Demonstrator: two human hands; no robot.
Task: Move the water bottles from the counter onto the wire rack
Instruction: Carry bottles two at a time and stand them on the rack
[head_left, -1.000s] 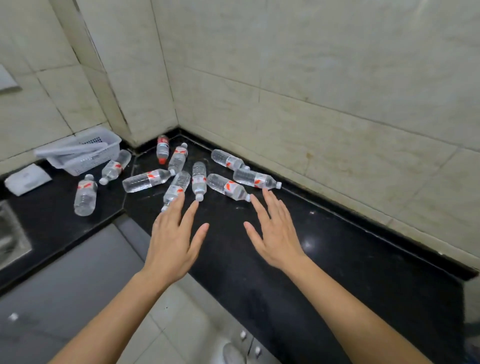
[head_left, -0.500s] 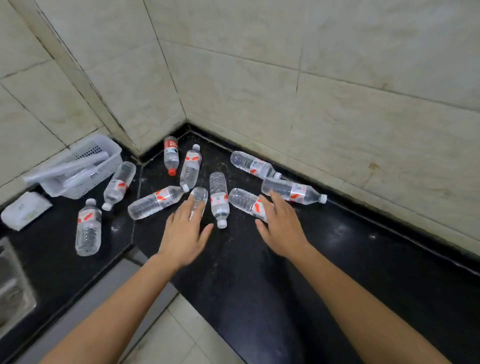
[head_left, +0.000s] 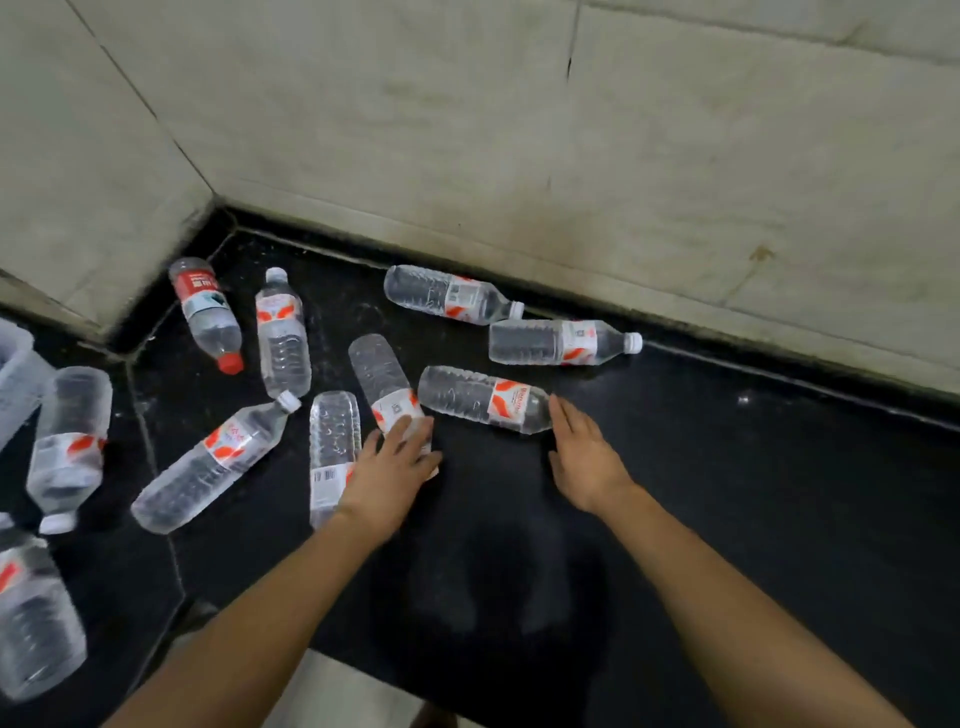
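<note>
In the corner of the black worktop (head_left: 727, 493), under the tiled walls (head_left: 467, 130), the water bottles lie scattered on their sides. My left hand (head_left: 387, 475) lies flat over the cap end of 1 clear bottle with an orange-and-white label (head_left: 382, 379), fingers (head_left: 410, 434) spread loosely across it rather than curled round it; the cap itself is hidden beneath my palm. Just left of that hand lies another bottle (head_left: 332, 447), its barcode label touching my wrist side. My right hand (head_left: 584, 457) is open, fingers straight and close together, their tips touching the neck end of the bottle lying crosswise (head_left: 483, 397); it grips nothing.

Behind these, near the wall, 2 more bottles lie roughly end to end: 1 nearer the corner (head_left: 449, 293) and 1 with a white cap pointing right (head_left: 561, 342). Toward the corner sit a red-capped bottle with a red label (head_left: 205, 312) and a white-capped bottle (head_left: 281, 332) beside it. A longer bottle (head_left: 213, 465) lies diagonally in front of them. At the left edge lie 2 further bottles, 1 with its cap toward me (head_left: 70, 441) and 1 cut off by the frame (head_left: 34, 623). A pale plastic basket (head_left: 15, 384) shows partly at the far left.
</note>
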